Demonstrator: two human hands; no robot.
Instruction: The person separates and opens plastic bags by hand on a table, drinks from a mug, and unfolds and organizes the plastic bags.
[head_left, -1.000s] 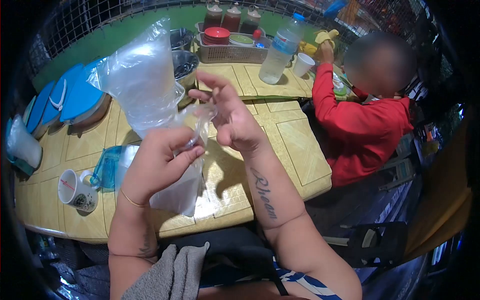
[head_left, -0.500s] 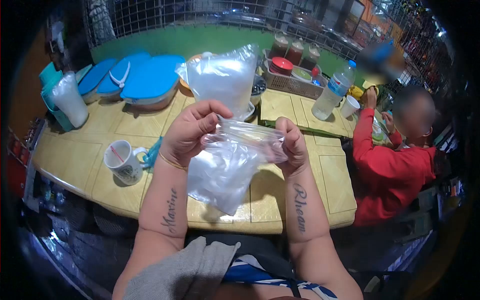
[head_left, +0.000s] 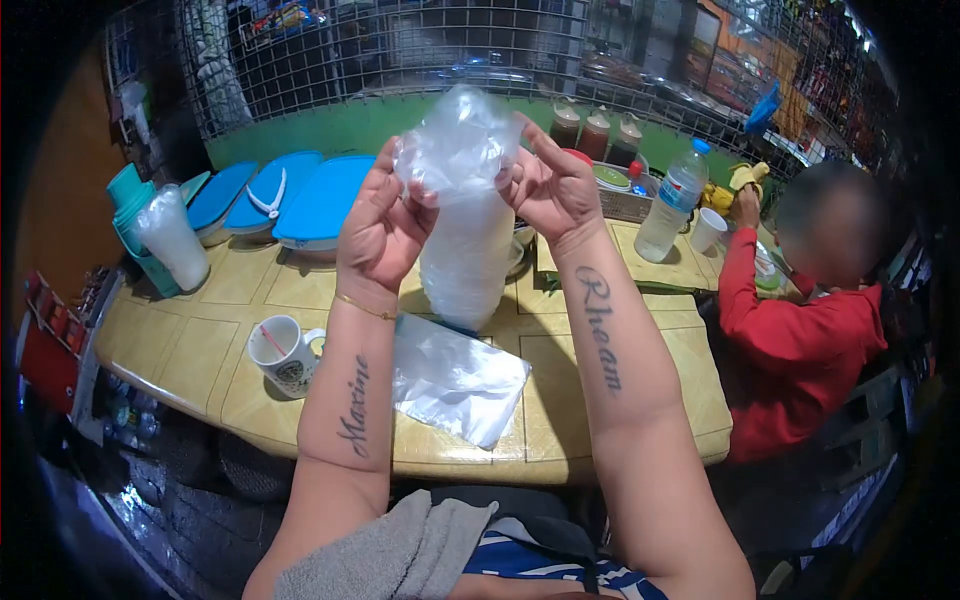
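Note:
My left hand and my right hand are raised in front of me, each with its fingers closed on one side of a clear plastic bag. Below and behind that bag stands a tall, rounded shape in cloudy plastic; I cannot tell whether the two are joined. A flat, shiny sheet of clear plastic lies on the table between my forearms. Beside my left forearm is a white mug with a red stick or straw in it.
Blue-lidded containers and a teal pitcher stand at the table's left. Toward the right are a water bottle, a white cup and sauce jars. A person in red sits at right holding a peeled banana.
Both hands have moved up and away from me with the clear plastic bag, which was stretched flat between them. The flat plastic on the table is now uncovered.

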